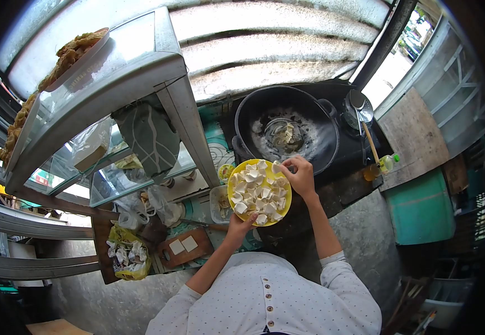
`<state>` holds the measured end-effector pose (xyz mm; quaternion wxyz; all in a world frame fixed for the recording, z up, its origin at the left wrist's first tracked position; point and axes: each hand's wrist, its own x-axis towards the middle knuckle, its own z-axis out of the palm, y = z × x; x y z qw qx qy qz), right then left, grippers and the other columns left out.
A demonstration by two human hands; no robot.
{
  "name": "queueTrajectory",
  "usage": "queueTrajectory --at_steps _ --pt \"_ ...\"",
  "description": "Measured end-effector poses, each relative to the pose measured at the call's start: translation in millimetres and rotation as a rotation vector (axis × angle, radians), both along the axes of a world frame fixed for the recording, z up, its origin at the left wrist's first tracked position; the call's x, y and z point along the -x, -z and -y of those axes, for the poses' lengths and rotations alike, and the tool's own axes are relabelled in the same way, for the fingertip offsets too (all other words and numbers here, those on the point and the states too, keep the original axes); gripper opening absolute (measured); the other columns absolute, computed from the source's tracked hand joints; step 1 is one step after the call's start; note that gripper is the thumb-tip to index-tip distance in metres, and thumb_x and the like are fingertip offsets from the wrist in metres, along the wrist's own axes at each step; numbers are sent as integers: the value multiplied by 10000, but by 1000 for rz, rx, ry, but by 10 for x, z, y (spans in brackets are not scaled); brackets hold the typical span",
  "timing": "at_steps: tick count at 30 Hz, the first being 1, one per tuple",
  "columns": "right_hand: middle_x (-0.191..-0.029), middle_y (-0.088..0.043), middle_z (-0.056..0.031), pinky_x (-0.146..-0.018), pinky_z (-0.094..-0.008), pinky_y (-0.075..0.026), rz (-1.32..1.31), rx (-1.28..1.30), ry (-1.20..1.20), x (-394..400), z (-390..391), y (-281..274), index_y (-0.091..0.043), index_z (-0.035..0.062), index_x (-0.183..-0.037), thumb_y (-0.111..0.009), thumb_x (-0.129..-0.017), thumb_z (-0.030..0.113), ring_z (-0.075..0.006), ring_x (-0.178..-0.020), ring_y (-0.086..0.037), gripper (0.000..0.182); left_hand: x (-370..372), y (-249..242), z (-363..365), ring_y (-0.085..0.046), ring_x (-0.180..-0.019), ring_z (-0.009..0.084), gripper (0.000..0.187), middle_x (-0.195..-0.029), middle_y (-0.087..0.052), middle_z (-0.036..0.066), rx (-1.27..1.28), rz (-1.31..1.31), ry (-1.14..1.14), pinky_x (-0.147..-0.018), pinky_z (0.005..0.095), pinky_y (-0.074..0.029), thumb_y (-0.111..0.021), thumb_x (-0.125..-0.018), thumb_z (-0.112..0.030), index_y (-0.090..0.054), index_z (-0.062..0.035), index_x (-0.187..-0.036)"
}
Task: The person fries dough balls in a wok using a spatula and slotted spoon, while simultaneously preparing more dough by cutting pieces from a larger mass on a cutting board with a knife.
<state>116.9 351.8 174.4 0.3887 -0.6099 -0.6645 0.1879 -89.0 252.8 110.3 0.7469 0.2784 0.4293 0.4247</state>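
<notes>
My left hand (242, 225) grips the lower left edge of a round yellow plate (285, 213). Many pale, folded dumplings (262, 194) are heaped on it. At the plate's upper right rim, the fingers of my right hand (300, 176) pinch one pale dumpling (276, 167). Just beyond the plate is a large black wok (322, 139) on the stove. Oil pools at its bottom, with a few pale yellowish pieces (288, 135) in it.
A skimmer (359, 106) and a wooden-handled tool (371, 142) lie right of the wok, near a green-capped bottle (386, 163). On the left, a cutting board (170, 258) bears white square wrappers (189, 243) beside a yellow bag (137, 272). A glass display case (170, 67) stands above.
</notes>
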Motion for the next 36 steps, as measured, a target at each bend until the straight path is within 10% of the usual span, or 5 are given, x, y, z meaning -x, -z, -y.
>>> queueTrajectory --at_steps 11,22,27,36 --pt "-753 -652 -110 -601 -304 -469 33 -14 103 -258 -421 506 -652 25 -810 -643 -757 227 -217 -687 -632 209 49 -21 21 -511 -1093 211 532 -1211 -469 109 42 43 -26 -888 352 -488 -622 -826 -100 -322 -33 -1260" --pt "-870 -548 -69 -757 -298 -430 203 -15 -346 -42 -72 126 -671 62 -849 -706 -693 218 -188 -863 -529 223 25 -52 -35 -505 -1102 218 541 -1225 -457 106 13 68 -40 -894 362 -484 -617 -826 -84 -307 -42 -1267" --pt "-747 -614 -71 -615 -291 -446 -283 92 -43 -217 -399 258 -665 59 -846 -685 -709 199 -171 -691 -591 197 42 -38 -7 -505 -1102 223 552 -1225 -452 106 30 87 -69 -886 367 -490 -619 -825 -84 -295 -43 -1270" --pt "-748 -648 -82 -622 -340 -471 243 -11 439 -694 -703 250 -627 60 -943 -639 -756 233 -237 -693 -626 255 119 -50 38 -503 -1106 229 566 -1227 -448 117 37 67 -58 -882 362 -496 -624 -821 -86 -287 -41 -1273"
